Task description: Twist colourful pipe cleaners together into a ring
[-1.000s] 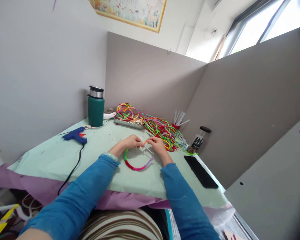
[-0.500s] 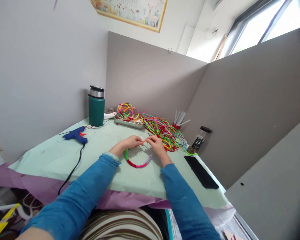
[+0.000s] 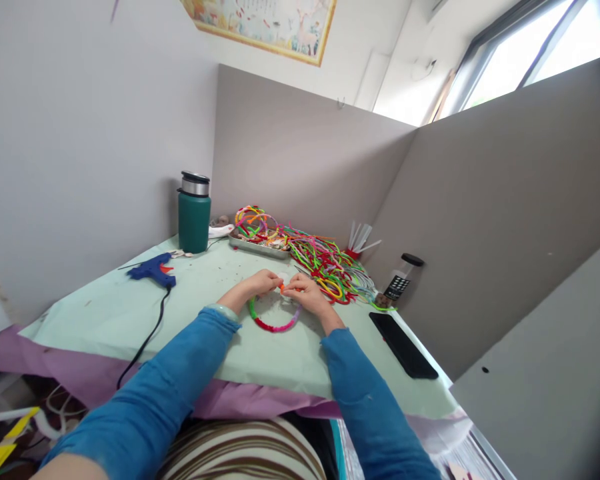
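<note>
Over the middle of the table, my left hand [image 3: 264,283] and my right hand [image 3: 304,291] almost meet, each with its fingers pinched together. Between the fingertips a short orange pipe cleaner [image 3: 282,287] shows. Below them hangs or lies a fuzzy band [image 3: 274,328], curved like a headband and wrapped in green, red, pink and lilac pipe cleaner. Its green end runs up to my left fingers and its lilac end lies under my right hand. My fingers hide its upper part. A heap of colourful pipe cleaners [image 3: 325,257] lies just beyond my right hand.
A metal tray [image 3: 260,248] with colourful loops stands at the back. On the left are a blue glue gun [image 3: 151,269] with its black cord and a green bottle [image 3: 194,220]. To the right lie a black phone [image 3: 403,345] and a clear jar [image 3: 399,281]. Grey partitions surround the table.
My hands have come closer together, the right one turning and shifting slightly left. The band's lilac end has swung inward and up under my right hand. Less of the orange pipe cleaner shows.
</note>
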Demonstrator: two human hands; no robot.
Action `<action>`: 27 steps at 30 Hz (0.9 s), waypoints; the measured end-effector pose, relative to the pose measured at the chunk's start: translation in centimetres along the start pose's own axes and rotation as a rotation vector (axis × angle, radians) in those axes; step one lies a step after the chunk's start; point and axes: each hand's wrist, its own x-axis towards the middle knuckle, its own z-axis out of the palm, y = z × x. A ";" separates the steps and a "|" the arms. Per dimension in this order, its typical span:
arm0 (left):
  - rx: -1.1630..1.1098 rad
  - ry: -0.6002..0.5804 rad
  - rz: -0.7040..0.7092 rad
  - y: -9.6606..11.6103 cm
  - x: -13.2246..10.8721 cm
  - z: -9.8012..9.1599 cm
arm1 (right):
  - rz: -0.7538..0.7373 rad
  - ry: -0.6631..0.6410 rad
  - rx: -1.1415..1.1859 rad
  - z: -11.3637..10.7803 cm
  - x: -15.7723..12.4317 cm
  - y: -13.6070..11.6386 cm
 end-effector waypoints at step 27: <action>0.526 0.198 0.290 -0.2 0.1 -0.4 | 0.035 0.089 -0.216 0.4 0.0 1.1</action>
